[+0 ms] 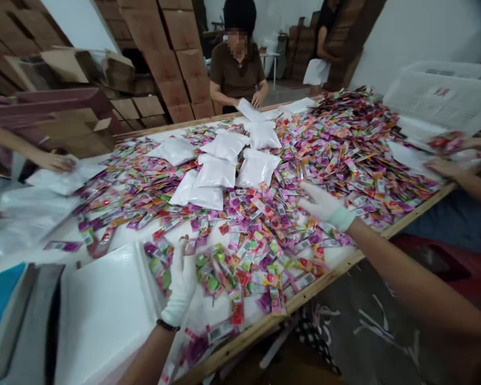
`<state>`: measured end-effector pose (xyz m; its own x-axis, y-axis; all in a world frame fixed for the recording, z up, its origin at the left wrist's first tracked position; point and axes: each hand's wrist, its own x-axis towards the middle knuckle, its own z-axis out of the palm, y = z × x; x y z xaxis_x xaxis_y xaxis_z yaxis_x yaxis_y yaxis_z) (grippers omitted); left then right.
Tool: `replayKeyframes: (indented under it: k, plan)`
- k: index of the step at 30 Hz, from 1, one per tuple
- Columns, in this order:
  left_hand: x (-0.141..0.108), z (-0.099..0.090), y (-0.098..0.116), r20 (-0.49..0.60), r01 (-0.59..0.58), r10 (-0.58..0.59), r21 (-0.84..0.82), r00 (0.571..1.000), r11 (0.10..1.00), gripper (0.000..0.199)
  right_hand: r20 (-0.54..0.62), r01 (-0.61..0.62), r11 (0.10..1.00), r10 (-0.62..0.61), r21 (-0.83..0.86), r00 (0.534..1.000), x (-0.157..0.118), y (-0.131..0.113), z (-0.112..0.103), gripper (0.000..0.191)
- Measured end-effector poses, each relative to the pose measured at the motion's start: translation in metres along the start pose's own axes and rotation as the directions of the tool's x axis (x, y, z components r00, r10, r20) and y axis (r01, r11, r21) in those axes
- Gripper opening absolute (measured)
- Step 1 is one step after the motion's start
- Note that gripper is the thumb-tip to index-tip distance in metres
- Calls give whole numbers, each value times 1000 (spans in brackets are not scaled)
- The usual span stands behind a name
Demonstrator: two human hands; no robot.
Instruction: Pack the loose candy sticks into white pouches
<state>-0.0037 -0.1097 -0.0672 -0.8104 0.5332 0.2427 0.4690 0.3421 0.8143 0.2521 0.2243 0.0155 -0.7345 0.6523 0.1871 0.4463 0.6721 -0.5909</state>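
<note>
My left hand (182,280), in a white glove with a dark band at the wrist, is over the near edge of a spread of small colourful packets (244,256). Its fingers point up and away, apart, and nothing shows in them. Farther right, my right hand (323,206), gloved in white too, reaches over the same packets with its fingers stretched out to the left. It looks free of any object; whether its fingertips touch the packets is hard to tell. Several filled white pouches (216,171) lie on the packets beyond my hands. A stack of flat white bags (104,299) is left of my left hand.
A wooden rim (324,283) edges the table. Packets form a tall heap (356,133) at the far right, near a white plastic crate (444,96). Across the table a person (238,69) handles a white bag. Co-workers' hands (50,160) show at both sides. Cardboard boxes (180,59) stand behind.
</note>
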Motion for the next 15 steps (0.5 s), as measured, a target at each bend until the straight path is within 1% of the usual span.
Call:
replayKeyframes:
  k: [1,2,3,4,5,6,7,8,9,10,12,13,14,15]
  plan:
    - [-8,2,7,23,-71,69,76,997,995,56,16,27,997,-26,-68,1000,-14,-6,21,60]
    - [-15,6,16,85,-160,148,168,985,973,55,46,65,988,-59,-140,997,-28,-13,44,58]
    - [-22,11,24,178,-258,217,260,960,930,55,87,107,970,-89,-220,992,-41,-20,66,58]
    - [-29,18,33,291,-356,265,331,919,874,56,106,119,949,-92,-293,990,-52,-24,86,58]
    - [-34,25,40,400,-444,290,376,869,813,59,160,151,927,-101,-344,982,-60,-26,103,60]
    - [-37,31,45,489,-514,298,401,820,758,62,212,194,904,-119,-382,970,-65,-23,115,60]
    - [-39,34,49,550,-562,295,414,781,716,65,243,218,881,-122,-420,962,-67,-15,122,61]
    - [-39,35,50,592,-592,287,419,753,689,66,266,228,860,-113,-456,957,-66,-3,122,61]
    - [-36,32,51,616,-605,276,422,738,676,65,271,215,842,-86,-495,959,-63,11,117,60]
    - [-33,27,49,625,-603,264,425,735,675,62,266,184,825,-43,-534,963,-58,27,107,59]
    - [-21,15,46,604,-580,264,417,752,700,49,251,99,801,66,-591,966,-46,56,78,54]
    - [-14,9,45,576,-566,282,401,767,721,41,239,59,797,108,-601,965,-41,66,63,52]
    - [-7,6,45,538,-550,307,377,785,745,35,213,20,803,134,-595,968,-35,72,50,49]
    - [1,5,47,503,-538,332,346,798,769,31,172,-16,821,139,-571,975,-30,72,40,45]
